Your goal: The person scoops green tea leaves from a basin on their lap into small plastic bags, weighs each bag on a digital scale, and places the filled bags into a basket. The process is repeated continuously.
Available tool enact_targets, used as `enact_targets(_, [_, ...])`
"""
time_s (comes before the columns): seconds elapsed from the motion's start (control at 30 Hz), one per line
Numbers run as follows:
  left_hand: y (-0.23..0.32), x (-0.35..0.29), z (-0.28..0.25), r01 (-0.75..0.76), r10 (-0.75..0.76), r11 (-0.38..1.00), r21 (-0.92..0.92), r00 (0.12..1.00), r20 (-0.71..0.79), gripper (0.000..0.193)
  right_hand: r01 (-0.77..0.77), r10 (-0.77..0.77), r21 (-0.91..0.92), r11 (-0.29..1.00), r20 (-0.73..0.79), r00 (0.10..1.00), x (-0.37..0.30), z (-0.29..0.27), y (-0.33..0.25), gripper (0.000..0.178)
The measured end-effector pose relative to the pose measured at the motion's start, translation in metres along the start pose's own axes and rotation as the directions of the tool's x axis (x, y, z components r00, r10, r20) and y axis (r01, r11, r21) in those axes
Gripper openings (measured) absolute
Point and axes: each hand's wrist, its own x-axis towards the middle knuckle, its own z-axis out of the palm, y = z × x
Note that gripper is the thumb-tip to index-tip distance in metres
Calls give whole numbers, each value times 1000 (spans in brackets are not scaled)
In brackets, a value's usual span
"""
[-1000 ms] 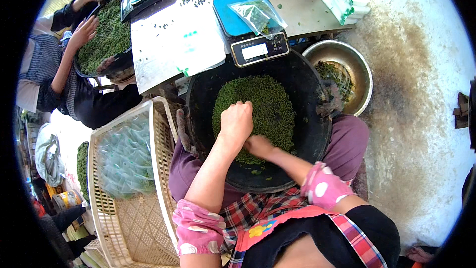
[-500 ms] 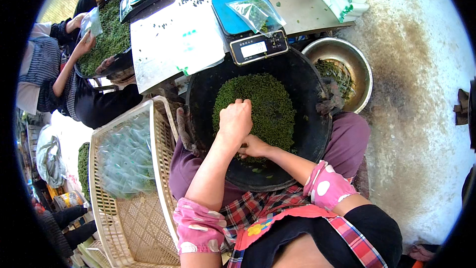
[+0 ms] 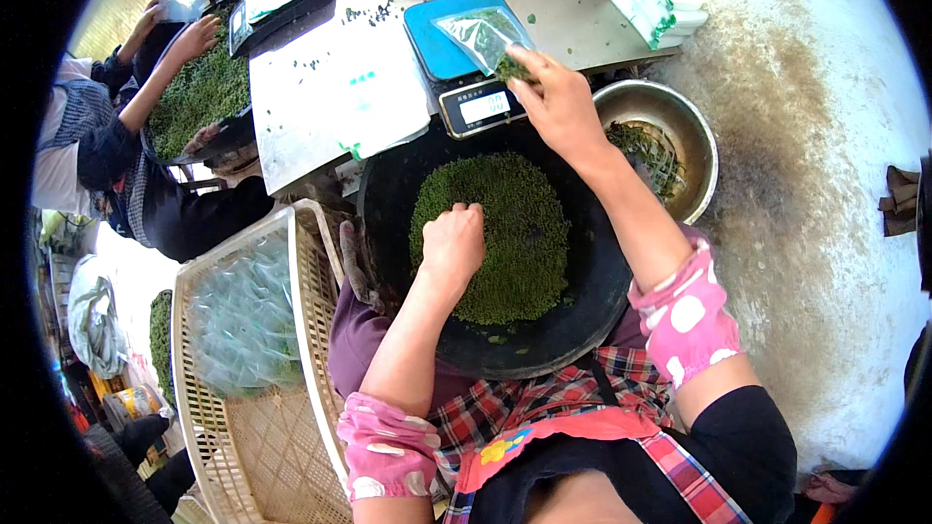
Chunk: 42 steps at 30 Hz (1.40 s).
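A clear plastic bag (image 3: 478, 37) with small green berries in it lies on a digital scale (image 3: 419, 31) with a blue top. My right hand (image 3: 563, 109) reaches across to the bag's near right end, thumb and fingers closed on it beside the berries. In front of me a wide black tub (image 3: 607, 262) holds a heap of small green berries (image 3: 505, 233) that look like green peppercorns. Over the heap's left side, my left hand (image 3: 453, 245) is curled into a fist; whatever it holds is hidden.
A cream plastic basket (image 3: 267, 446) with several filled clear bags (image 3: 248, 311) stands at my left. Flat bags (image 3: 388, 102) lie on the table, a stack of them (image 3: 660, 5) at its right end. A metal basin (image 3: 704, 170) sits right of the tub. Another person (image 3: 78, 126) works far left.
My right hand has risen from the tub to the bag on the scale. My left fist stays over the heap, slightly lower. The other person's hands have moved up and apart.
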Motion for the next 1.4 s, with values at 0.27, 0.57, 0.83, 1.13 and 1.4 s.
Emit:
enact_targets(0.27, [2, -3, -3, -18, 18, 1000, 6, 1000, -3, 19, -154, 174, 225, 962, -74, 982, -23, 12, 5, 25])
enact_targets(0.57, [0, 0, 6, -13, 13, 1000, 3, 1000, -1, 21, -575, 381, -8, 818, 757, 531, -251, 101, 17, 14])
enact_targets(0.83, [2, -1, 5, -21, 21, 1000, 16, 1000, 11, 19, -540, 250, 108, 835, 799, 547, -288, 193, -38, 26])
enact_targets(1.13, [-1, -2, 10, -42, 42, 999, 25, 999, -24, 18, -640, 406, -72, 765, 825, 393, -244, 122, -24, 28])
enact_targets(1.4, [-3, -2, 7, -27, 28, 999, 37, 999, -26, 19, -204, 203, -30, 978, 330, 922, -159, 44, -6, 34])
